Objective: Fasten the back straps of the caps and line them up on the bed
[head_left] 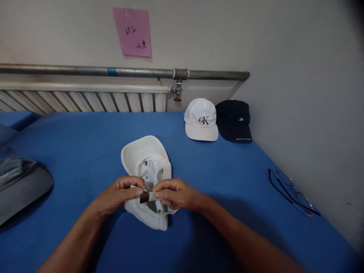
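Note:
A white baseball cap lies upside down on the blue surface, its brim pointing away and its inside showing. At its back opening, a brown metal-looking buckle sits on the white adjusting strap. My left hand pinches the strap end at the buckle between thumb and fingers. On the other side my right hand is closed on the strap, close beside the buckle. The fingertips partly hide how the strap passes through the buckle.
A white cap with "CK" lettering and a dark cap stand at the back right. Eyeglasses lie by the right wall. A grey cap is at the left. Behind the blue surface are a radiator and a pipe.

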`<state>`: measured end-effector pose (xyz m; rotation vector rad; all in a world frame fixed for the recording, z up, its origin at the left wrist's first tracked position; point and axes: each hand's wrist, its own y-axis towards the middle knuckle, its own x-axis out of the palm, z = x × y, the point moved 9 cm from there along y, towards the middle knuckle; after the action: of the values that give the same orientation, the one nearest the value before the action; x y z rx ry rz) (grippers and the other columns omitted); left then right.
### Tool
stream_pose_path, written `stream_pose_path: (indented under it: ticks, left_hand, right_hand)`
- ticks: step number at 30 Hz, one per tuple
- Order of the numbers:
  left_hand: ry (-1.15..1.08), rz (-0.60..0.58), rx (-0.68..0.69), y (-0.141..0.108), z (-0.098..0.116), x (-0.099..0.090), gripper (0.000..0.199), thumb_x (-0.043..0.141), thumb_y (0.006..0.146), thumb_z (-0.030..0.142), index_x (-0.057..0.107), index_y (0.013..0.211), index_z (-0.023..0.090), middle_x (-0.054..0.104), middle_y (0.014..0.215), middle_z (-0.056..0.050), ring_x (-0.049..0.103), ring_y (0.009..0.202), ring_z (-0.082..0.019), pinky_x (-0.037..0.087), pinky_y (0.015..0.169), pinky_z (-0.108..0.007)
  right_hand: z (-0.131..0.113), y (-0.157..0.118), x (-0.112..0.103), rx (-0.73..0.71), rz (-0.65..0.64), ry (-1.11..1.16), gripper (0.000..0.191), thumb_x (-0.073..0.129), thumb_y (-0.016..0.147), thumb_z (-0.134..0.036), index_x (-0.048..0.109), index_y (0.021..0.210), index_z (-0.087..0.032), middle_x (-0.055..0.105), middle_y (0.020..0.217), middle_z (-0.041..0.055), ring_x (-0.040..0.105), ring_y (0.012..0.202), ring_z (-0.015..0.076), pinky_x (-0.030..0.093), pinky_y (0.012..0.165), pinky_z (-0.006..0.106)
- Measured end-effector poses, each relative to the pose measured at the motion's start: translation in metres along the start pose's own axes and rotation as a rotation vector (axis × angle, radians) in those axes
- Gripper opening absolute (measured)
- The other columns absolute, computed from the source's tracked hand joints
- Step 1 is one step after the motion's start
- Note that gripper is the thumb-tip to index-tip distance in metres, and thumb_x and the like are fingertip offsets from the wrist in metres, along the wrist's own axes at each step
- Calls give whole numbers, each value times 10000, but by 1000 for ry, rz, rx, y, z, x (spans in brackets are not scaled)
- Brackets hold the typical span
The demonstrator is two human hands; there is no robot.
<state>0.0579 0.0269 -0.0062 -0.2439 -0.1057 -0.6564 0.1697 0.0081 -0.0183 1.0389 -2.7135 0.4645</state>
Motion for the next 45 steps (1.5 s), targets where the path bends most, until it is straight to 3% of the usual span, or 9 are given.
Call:
stream_pose_path:
  ticks: [9, 18, 25, 31, 40, 45]
  left_hand:
    - [-50, 20, -17, 3, -4, 1, 252, 793, 703, 397, 724, 703, 155, 631, 634, 2, 506, 582, -103, 381, 585, -223]
    - [-5, 32, -38, 4, -4, 1, 248, 802, 696, 407, 741, 718, 167, 642, 633, 6, 516, 594, -97, 394, 598, -205]
    - [-14, 38, -58, 4, -9, -4, 253, 861, 588, 365, 740, 705, 176, 624, 606, 16, 509, 566, -92, 380, 563, -192]
    - [-32, 62, -67, 5, -12, -6, 221, 830, 641, 341, 702, 662, 161, 583, 594, 18, 469, 561, -91, 356, 558, -200]
    - [7, 22, -51, 9, -11, 4, 371, 773, 681, 484, 610, 659, 152, 491, 597, 37, 384, 585, -105, 292, 565, -214]
    - [50, 28, -30, 10, -11, 4, 401, 756, 682, 510, 562, 655, 159, 434, 589, 43, 322, 582, -108, 243, 564, -230]
  right_hand:
    - [-2, 5, -2, -76, 1, -52, 175, 666, 825, -328, 688, 936, -194, 461, 512, -98, 338, 391, 31, 263, 401, 183]
    - [0, 6, 3, -23, -12, 20, 120, 640, 838, -276, 659, 901, -176, 450, 501, -103, 306, 382, 22, 212, 388, 179]
    - [0, 5, 4, 9, -24, 41, 104, 649, 833, -257, 666, 891, -173, 457, 502, -103, 314, 380, 16, 219, 389, 174]
    - [3, 5, 1, 43, 3, 52, 128, 655, 822, -251, 671, 923, -174, 447, 498, -108, 328, 380, 20, 230, 389, 173]
    - [4, 8, -3, 50, 114, 3, 78, 635, 816, -235, 629, 865, -174, 475, 487, -109, 351, 355, 25, 264, 371, 169]
    - [5, 10, 0, 56, 69, 79, 161, 694, 749, -292, 608, 820, -176, 461, 469, -118, 321, 331, 17, 245, 351, 164]
